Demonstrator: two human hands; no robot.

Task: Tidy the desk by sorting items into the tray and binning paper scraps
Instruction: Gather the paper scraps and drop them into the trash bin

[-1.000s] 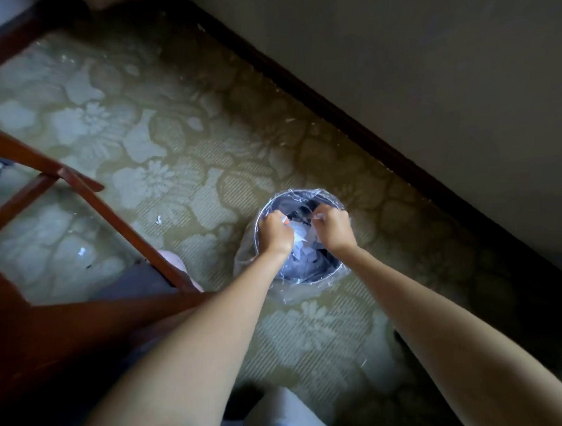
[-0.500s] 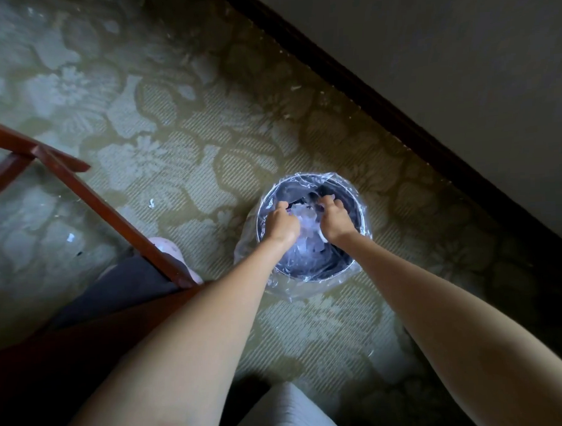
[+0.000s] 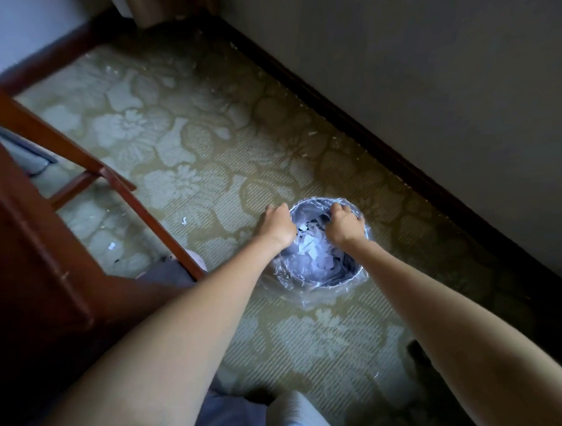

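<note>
A small round bin (image 3: 355,275) with a clear plastic liner stands on the carpet and holds several white paper scraps (image 3: 313,251). Both my hands are at its top. My left hand (image 3: 275,224) is over the bin's left rim, back up, fingers slightly apart and bent down, with nothing visible in it. My right hand (image 3: 345,223) is over the far right rim with its fingers curled down toward the liner's edge; the fingertips are hidden, so I cannot tell if it grips anything. No tray or desk top is in view.
A red-brown wooden chair (image 3: 35,227) stands at the left, its leg (image 3: 152,217) slanting down close to the bin. A few white scraps (image 3: 112,245) lie on the patterned carpet under it. A dark skirting board (image 3: 382,145) and wall run along the right.
My hands were close together inside the bin over the scraps. They have since moved apart to the left and far right rims, and the view has tilted and pulled back.
</note>
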